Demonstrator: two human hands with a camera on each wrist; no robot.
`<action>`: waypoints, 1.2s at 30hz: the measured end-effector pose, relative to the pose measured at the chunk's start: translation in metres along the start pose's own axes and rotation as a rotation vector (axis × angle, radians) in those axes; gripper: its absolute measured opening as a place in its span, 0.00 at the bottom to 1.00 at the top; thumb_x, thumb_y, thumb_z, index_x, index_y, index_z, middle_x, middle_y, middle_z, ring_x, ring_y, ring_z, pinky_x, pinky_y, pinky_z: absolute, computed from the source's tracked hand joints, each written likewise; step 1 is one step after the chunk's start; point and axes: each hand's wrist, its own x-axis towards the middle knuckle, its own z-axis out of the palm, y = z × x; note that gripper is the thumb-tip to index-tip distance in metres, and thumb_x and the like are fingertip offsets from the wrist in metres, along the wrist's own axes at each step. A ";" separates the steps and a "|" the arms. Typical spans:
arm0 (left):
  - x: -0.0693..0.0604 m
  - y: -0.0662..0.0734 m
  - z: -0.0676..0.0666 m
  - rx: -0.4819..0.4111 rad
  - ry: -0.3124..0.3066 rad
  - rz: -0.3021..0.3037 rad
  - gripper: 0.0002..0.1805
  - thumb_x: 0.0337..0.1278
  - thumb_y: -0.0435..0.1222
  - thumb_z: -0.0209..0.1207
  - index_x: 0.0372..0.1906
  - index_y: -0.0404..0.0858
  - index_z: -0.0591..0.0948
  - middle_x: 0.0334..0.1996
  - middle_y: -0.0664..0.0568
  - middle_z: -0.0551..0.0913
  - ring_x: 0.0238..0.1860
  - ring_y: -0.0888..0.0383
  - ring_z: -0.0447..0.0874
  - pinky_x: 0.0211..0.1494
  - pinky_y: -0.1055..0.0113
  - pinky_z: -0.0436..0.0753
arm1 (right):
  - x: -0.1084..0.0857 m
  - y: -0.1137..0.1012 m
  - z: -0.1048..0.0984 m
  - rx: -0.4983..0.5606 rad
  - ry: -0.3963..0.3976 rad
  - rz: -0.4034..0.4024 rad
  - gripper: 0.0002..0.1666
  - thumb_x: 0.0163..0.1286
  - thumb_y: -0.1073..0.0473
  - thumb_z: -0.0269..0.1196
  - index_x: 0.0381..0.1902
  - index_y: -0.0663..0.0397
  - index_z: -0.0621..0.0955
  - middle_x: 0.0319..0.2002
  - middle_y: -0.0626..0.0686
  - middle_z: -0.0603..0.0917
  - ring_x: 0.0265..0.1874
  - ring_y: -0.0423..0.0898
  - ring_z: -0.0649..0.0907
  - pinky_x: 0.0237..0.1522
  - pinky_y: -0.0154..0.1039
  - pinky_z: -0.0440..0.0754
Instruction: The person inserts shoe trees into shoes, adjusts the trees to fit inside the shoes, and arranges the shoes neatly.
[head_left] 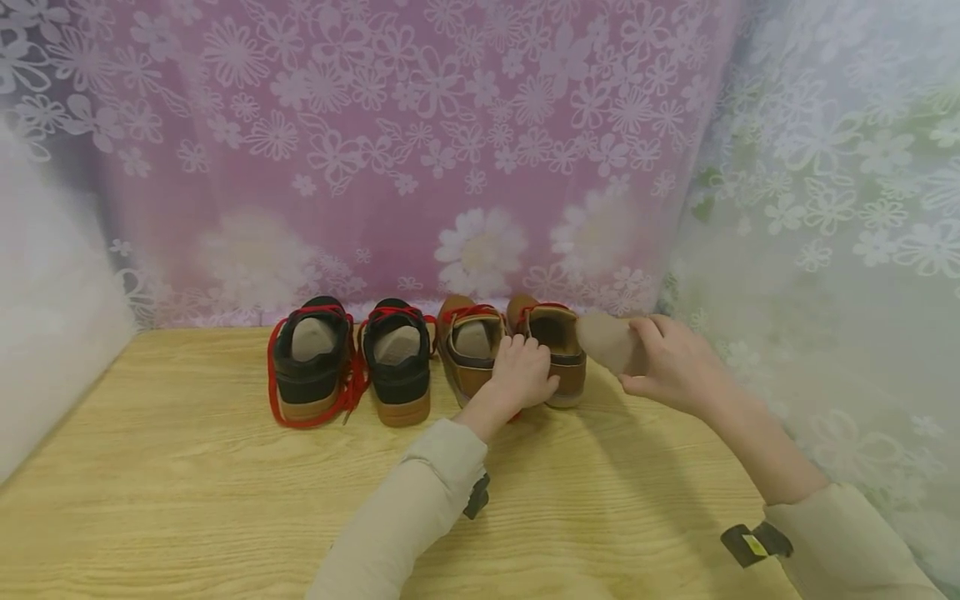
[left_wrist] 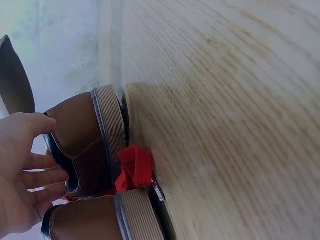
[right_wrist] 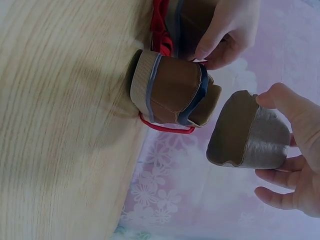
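In the head view, my right hand (head_left: 678, 367) holds a beige molded paper shoe insert (head_left: 609, 342) just right of the rightmost brown shoe (head_left: 567, 377). The right wrist view shows the insert (right_wrist: 252, 132) hollow, gripped between thumb and fingers, apart from the shoe's heel. That shoe's opening has no insert in it. My left hand (head_left: 521, 372) is at the left side of the same shoe, fingers loosely bent near its collar, thumb by the heel. Partly behind it stands the other brown shoe (head_left: 461, 379), with an insert (head_left: 474, 340) inside.
Two black shoes (head_left: 313, 392) with red laces stand to the left, each holding a beige insert (head_left: 396, 346). A loose red lace (head_left: 352, 387) trails on the wood-patterned surface (head_left: 225, 500). Pink floral fabric (head_left: 390, 225) hangs right behind the shoes; a pale floral sheet (head_left: 825, 333) borders the right.
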 end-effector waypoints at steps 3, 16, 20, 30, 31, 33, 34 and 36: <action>0.000 0.000 0.000 -0.001 -0.005 0.003 0.21 0.59 0.57 0.51 0.42 0.45 0.78 0.35 0.56 0.74 0.36 0.56 0.66 0.41 0.65 0.61 | 0.004 0.003 0.001 0.005 -0.037 0.012 0.40 0.42 0.53 0.72 0.50 0.70 0.73 0.43 0.68 0.78 0.40 0.64 0.78 0.36 0.57 0.76; 0.000 0.001 0.003 0.009 0.000 0.017 0.21 0.59 0.57 0.51 0.41 0.45 0.78 0.36 0.56 0.75 0.37 0.56 0.67 0.41 0.65 0.61 | 0.015 0.008 0.003 0.111 -0.206 -0.049 0.38 0.49 0.55 0.70 0.54 0.70 0.70 0.46 0.66 0.76 0.44 0.63 0.76 0.44 0.56 0.73; -0.001 0.002 0.003 0.005 0.010 0.016 0.21 0.59 0.57 0.51 0.40 0.44 0.78 0.36 0.55 0.75 0.39 0.56 0.68 0.42 0.64 0.62 | 0.021 0.006 0.004 0.112 -0.221 -0.058 0.38 0.49 0.56 0.70 0.55 0.70 0.70 0.45 0.65 0.76 0.43 0.60 0.77 0.43 0.54 0.74; -0.001 0.001 0.001 -0.008 0.017 0.000 0.20 0.59 0.56 0.52 0.41 0.43 0.77 0.36 0.54 0.75 0.38 0.56 0.68 0.42 0.64 0.62 | 0.037 0.004 0.010 0.078 -0.260 -0.069 0.38 0.49 0.54 0.69 0.55 0.69 0.71 0.46 0.65 0.77 0.43 0.61 0.78 0.43 0.54 0.75; 0.000 0.000 0.001 -0.011 0.016 -0.001 0.20 0.59 0.56 0.52 0.41 0.43 0.77 0.36 0.54 0.75 0.39 0.56 0.68 0.42 0.64 0.62 | 0.039 0.005 0.010 0.077 -0.266 -0.072 0.38 0.49 0.54 0.69 0.55 0.69 0.71 0.47 0.65 0.76 0.44 0.61 0.78 0.44 0.54 0.75; 0.000 0.000 0.000 -0.013 0.011 -0.002 0.21 0.59 0.56 0.52 0.42 0.44 0.77 0.36 0.54 0.75 0.38 0.56 0.68 0.42 0.64 0.61 | 0.042 0.005 0.012 0.071 -0.278 -0.077 0.39 0.49 0.54 0.70 0.55 0.69 0.70 0.48 0.66 0.76 0.46 0.62 0.77 0.45 0.55 0.74; 0.000 0.000 0.000 -0.012 0.010 -0.003 0.21 0.59 0.56 0.51 0.42 0.44 0.77 0.36 0.55 0.75 0.38 0.56 0.68 0.42 0.64 0.61 | 0.043 0.005 0.012 0.071 -0.284 -0.077 0.39 0.49 0.54 0.70 0.56 0.69 0.70 0.48 0.66 0.76 0.46 0.62 0.77 0.46 0.55 0.74; 0.000 -0.001 0.000 -0.008 0.008 -0.003 0.21 0.59 0.56 0.51 0.42 0.44 0.77 0.36 0.55 0.75 0.38 0.56 0.67 0.42 0.64 0.61 | 0.046 0.006 0.013 0.066 -0.302 -0.070 0.39 0.50 0.53 0.69 0.56 0.69 0.70 0.49 0.66 0.76 0.47 0.63 0.76 0.46 0.55 0.73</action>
